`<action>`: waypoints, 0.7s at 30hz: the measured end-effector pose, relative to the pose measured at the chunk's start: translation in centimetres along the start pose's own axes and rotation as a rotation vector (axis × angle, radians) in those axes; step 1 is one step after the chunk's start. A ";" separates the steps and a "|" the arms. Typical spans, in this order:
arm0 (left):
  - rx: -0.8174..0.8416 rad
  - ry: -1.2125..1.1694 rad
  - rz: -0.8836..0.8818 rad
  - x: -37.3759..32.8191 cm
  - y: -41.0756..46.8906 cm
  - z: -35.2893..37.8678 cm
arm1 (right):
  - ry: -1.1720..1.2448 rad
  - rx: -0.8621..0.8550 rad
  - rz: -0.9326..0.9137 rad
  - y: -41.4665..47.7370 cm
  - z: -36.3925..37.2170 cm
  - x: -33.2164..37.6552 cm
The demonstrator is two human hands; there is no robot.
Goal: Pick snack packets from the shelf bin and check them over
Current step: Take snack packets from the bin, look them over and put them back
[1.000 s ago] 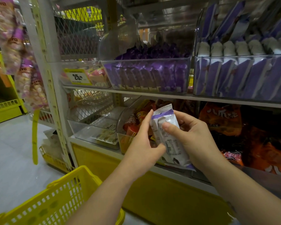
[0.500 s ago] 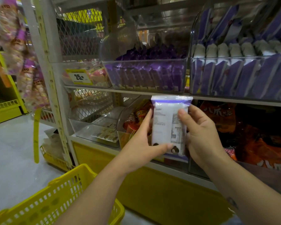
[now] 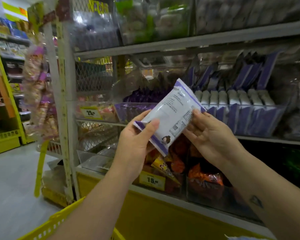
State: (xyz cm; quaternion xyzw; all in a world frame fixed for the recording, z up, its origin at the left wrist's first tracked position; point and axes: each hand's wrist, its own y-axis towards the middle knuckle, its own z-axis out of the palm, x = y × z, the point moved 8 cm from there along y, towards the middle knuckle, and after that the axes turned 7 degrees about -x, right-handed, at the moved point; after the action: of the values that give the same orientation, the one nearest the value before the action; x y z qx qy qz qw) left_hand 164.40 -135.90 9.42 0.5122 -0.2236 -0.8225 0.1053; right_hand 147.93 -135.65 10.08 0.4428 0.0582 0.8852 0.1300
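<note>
1. Head view: the left hand (image 3: 135,135) grips the lower end of a snack packet (image 3: 170,116), with the thumb (image 3: 151,122) laid across its printed face and the other fingers hidden behind it.
2. The right hand (image 3: 210,134) is at the packet's 3 o'clock side, palm turned towards the person. Its fingertips (image 3: 196,112) are curled onto the packet's long edge, so both hands are grasping the one packet.
3. The packet is held in the air in front of the shelves, tilted with its long axis running from 7 o'clock up to 1 o'clock. It is white with purple borders, and its face shows small print, a barcode and a little cartoon figure near the low end.
4. Behind the packet at 3 o'clock, a clear shelf bin (image 3: 277,122) holds a row of purple and white packets standing on edge.
5. At 9 o'clock of the packet, another clear bin (image 3: 128,110) holds darker purple packets, and just past it hangs a yellow price tag (image 3: 90,112) reading 25.
6. Below the hands at 6 o'clock lie orange snack bags (image 3: 204,177), next to a yellow tag (image 3: 151,180) reading 15.
7. The right forearm carries a small triangular tattoo (image 3: 255,201).
8. At 7 o'clock, low in the view, is the rim of a yellow basket (image 3: 59,220).
9. Far out at 9 o'clock, a strip of snack bags (image 3: 38,94) hangs beside the shelf's white upright (image 3: 64,101), blurred, above a pale floor (image 3: 10,179).
</note>
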 end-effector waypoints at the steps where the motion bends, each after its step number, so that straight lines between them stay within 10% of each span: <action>1: 0.001 -0.063 -0.005 -0.6 0.1 1.1 | 0.010 -0.002 -0.008 -0.2 0.4 1.1; 8: 0.287 0.154 0.109 -3.2 0.5 9.9 | 0.001 -0.112 -0.111 -0.2 0.3 7.4; 15: 0.040 0.628 0.232 -4.5 4.4 10.3 | -1.231 -0.021 -0.662 0.2 1.1 14.2; 21: 0.156 0.817 0.392 -4.6 6.7 15.2 | -1.212 0.190 -0.549 2.3 2.2 16.1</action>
State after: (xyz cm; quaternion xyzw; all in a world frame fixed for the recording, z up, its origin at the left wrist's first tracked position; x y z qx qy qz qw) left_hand 152.58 -135.99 22.02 0.7488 -0.3178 -0.4986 0.2995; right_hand 140.07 -133.30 24.29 0.8402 0.1631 0.4058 0.3207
